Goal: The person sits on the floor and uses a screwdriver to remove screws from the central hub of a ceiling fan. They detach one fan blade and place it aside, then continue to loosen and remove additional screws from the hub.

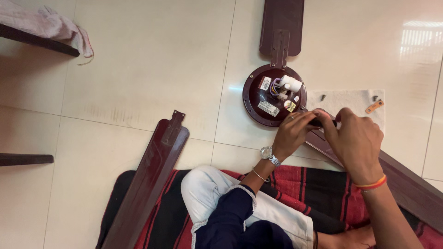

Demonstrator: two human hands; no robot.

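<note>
I look down on a tiled floor (147,69) and a red-and-black striped mat (318,189) that runs out of view at the bottom. One brown fan blade (150,180) lies loose at left, its lower end cut off by the edge. A second blade (282,25) joins the round motor (270,94) from above, its tip out of view. A third blade (406,182) runs from the motor toward lower right, and both hands cover its bracket end, so I cannot make out the joint.

My left hand (291,133), wearing a wristwatch, is curled with its fingers down on that end beside the motor rim. My right hand (357,140) is closed over the same spot, with a dark piece showing between thumb and fingers; whether it grips a tool I cannot tell.

Behind the hands a white cloth (348,99) lies on the floor, partly hidden, carrying two small screws (323,97) and a little orange part (374,106), too small to identify. A pinkish rag (50,25) hangs at top left.
</note>
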